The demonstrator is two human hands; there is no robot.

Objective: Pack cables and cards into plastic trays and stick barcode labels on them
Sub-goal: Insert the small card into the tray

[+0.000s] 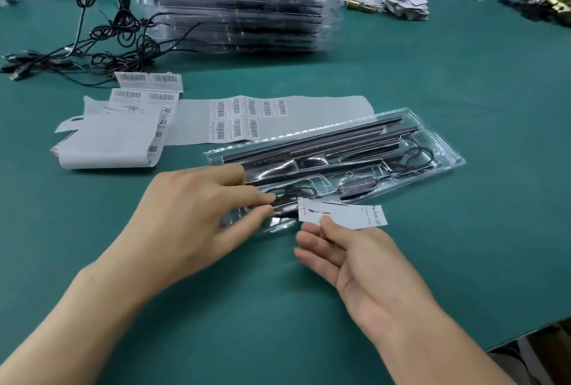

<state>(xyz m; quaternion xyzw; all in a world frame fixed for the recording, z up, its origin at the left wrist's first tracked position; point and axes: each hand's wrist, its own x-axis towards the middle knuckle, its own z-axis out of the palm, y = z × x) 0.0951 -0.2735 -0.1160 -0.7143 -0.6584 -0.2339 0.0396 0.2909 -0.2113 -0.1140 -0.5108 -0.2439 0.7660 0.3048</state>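
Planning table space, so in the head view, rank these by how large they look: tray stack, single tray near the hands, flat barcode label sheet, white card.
1. tray stack, though farthest away
2. single tray
3. flat barcode label sheet, a little smaller
4. white card, pinched by the right hand

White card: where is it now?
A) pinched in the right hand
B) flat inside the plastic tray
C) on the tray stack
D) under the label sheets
A: the right hand pinches the white card between thumb and fingers, by the plastic tray's near edge.
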